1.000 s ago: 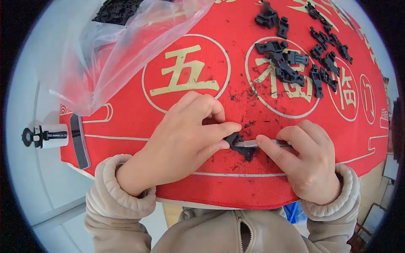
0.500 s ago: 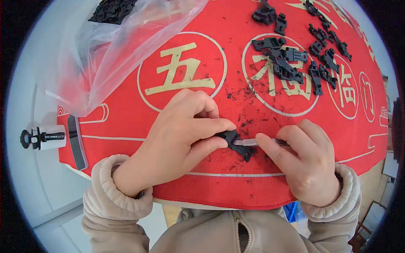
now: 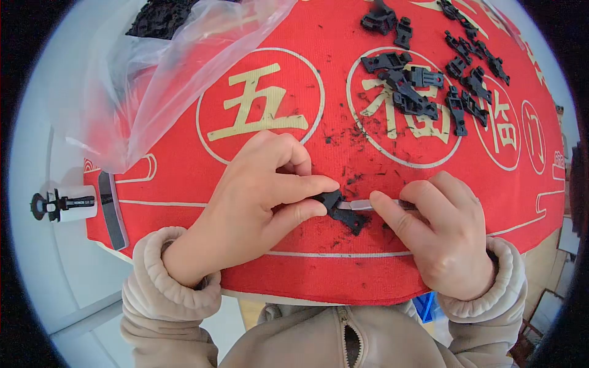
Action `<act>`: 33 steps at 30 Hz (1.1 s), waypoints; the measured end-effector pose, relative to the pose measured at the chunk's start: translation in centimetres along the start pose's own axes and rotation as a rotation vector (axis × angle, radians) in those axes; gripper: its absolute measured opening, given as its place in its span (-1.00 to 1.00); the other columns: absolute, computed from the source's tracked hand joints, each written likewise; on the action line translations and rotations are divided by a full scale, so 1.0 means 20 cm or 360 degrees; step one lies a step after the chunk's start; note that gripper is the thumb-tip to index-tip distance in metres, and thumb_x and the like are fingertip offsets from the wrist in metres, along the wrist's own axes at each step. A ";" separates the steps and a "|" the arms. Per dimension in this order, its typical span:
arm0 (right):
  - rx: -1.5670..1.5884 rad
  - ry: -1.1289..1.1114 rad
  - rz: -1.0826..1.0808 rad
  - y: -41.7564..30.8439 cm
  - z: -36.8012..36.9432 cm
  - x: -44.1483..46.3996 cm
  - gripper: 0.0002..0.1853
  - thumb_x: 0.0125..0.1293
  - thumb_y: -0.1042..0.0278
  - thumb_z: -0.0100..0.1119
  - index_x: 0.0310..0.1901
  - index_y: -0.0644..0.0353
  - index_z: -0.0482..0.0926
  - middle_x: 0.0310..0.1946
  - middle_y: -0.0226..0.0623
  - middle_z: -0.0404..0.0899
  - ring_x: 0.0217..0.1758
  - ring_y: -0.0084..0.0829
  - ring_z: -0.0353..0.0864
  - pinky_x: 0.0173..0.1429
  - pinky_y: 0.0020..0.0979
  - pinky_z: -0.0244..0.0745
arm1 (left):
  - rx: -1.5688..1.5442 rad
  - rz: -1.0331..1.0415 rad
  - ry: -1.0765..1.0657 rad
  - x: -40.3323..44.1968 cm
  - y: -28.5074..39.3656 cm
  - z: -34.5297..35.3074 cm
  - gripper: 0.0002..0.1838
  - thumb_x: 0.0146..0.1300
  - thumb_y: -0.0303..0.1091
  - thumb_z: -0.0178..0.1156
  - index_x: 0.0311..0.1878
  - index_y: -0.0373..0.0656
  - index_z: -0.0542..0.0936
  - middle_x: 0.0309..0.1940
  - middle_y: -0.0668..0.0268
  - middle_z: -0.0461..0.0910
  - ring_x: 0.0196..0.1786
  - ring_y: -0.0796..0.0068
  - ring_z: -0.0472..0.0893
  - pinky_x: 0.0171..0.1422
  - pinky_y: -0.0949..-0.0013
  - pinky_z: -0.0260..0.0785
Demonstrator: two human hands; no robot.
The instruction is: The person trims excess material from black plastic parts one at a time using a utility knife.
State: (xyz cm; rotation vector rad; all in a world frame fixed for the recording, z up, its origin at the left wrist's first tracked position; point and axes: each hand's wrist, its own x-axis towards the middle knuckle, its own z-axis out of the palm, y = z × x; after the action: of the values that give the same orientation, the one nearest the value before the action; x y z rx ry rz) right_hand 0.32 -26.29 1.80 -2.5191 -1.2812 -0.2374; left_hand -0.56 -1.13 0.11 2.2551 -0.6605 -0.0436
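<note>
Between the thumb and fingertips of my left hand (image 3: 264, 190) is a small black plastic part (image 3: 348, 218), held just above the red mat. My right hand (image 3: 438, 230) is closed around a slim knife (image 3: 356, 205), its pale blade pointing left. The blade's tip meets the black part, close to my left fingertips. My right fingers hide most of the knife's handle. Small black shavings (image 3: 362, 144) lie scattered on the mat around and beyond my hands.
Several similar black parts (image 3: 423, 78) lie in a loose group at the far right of the red mat (image 3: 331, 276). A clear plastic bag (image 3: 141, 92) with black material sits at the back left. A dark strip (image 3: 111, 208) and a white cylinder (image 3: 78, 203) are at the left edge.
The hands, knife and black part keep nearly the same pose. The whole scene shifts slightly left in view, and the blade sits slightly differently against the part.
</note>
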 end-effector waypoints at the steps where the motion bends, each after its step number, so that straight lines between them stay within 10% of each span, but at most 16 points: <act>1: -0.0005 0.0010 -0.0003 0.00 0.01 0.00 -0.53 -0.15 0.44 0.18 -0.07 0.20 0.69 -0.39 -0.32 0.43 -0.41 -0.34 0.42 -0.39 -0.32 0.38 | -0.0001 -0.0005 -0.0005 0.00 0.00 0.00 -0.68 0.02 -0.40 0.40 -0.08 -0.10 0.72 -0.31 0.37 0.40 -0.20 0.40 0.39 -0.11 0.35 0.24; 33: -0.0050 0.0016 0.0022 0.01 -0.01 0.00 -0.53 -0.15 0.41 0.18 -0.09 0.22 0.71 -0.50 -0.33 0.42 -0.55 -0.38 0.45 -0.54 -0.38 0.35 | 0.0004 -0.0010 -0.0014 0.00 0.00 -0.01 -0.67 0.01 -0.37 0.40 -0.08 -0.10 0.72 -0.29 0.36 0.40 -0.18 0.39 0.39 -0.09 0.35 0.24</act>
State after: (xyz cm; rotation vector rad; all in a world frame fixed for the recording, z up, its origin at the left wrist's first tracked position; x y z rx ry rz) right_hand 0.44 -26.51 1.92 -2.5487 -1.2650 -0.2690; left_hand -0.49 -1.08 0.26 2.2608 -0.6589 -0.0559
